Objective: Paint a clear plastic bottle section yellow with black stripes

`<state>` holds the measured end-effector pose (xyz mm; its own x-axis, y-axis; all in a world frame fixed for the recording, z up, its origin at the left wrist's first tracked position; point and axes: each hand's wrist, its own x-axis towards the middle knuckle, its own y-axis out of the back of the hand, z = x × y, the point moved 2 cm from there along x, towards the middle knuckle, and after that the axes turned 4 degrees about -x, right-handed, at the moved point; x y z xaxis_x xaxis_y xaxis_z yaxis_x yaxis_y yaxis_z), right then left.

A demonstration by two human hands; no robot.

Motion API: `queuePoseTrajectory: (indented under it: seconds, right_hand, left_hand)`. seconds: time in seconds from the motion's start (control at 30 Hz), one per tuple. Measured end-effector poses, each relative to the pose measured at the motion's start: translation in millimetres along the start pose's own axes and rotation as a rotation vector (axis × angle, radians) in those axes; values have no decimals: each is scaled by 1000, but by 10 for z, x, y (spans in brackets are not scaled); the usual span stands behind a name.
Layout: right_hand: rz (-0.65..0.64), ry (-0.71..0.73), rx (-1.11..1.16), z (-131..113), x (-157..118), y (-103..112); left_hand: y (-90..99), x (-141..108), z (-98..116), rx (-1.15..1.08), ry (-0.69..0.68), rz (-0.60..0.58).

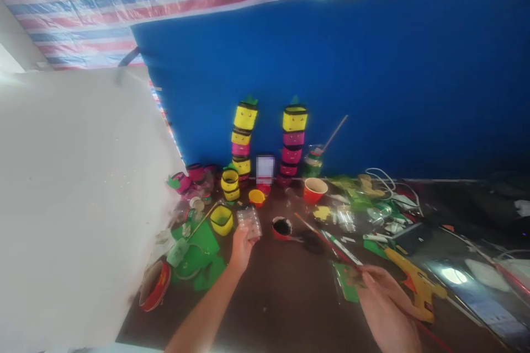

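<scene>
Centre: two cup stacks look finished. Left fingers clamp clear plastic cup (undecorated as yet); right fingers pinch paintbrush.

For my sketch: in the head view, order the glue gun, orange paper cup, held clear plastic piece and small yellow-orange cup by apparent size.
Glue gun
Orange paper cup and clear plastic piece: too alike to rank
Small yellow-orange cup

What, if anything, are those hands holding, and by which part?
Left hand: a clear plastic container, by its lower end. Right hand: apparently a thin reddish stick; blur hides exactly where.
</scene>
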<state>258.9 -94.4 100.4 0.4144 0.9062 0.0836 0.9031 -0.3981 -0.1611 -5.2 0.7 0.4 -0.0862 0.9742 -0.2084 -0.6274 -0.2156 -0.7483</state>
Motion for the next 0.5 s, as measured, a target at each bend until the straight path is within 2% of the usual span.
queuePoseTrajectory:
  seconds: [0.1, 0.3, 0.5]
  right_hand:
    - [-59, -9, -57, -34, 171, -227]
    - [-263, 46, -274, -100, 464, -636]
    - [-319, 109, -391, -136, 671, -1021]
  left_hand:
    - [-14, 5, -23, -25, 24, -9]
    - [-39, 52, -55, -105, 78, 3]
    - [-65, 49, -41, -132, 103, 21]
